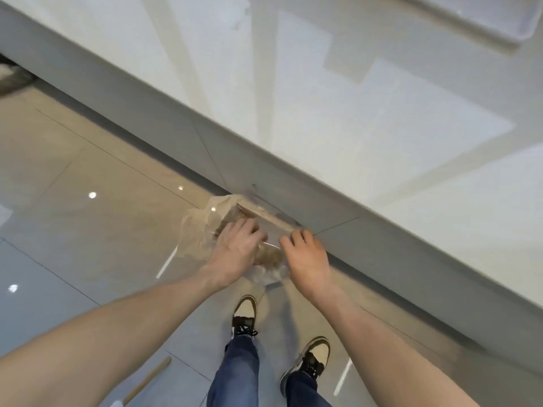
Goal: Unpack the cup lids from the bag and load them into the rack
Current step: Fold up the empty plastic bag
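Observation:
A clear plastic bag (202,227) holding a long stack of clear cup lids (264,218) hangs in front of me, low over the floor beside the counter's side. My left hand (235,251) grips the bag from the left, fingers curled into the plastic. My right hand (305,254) pinches the bag's right side near the stack's end. The image is blurred, so single lids cannot be told apart. No rack is in view.
A white glossy counter (323,98) runs diagonally across the upper right, its grey side panel (264,177) dropping to the tiled floor (88,201). My two feet in sneakers (245,312) stand below the bag. A wooden stick (150,380) lies on the floor at lower left.

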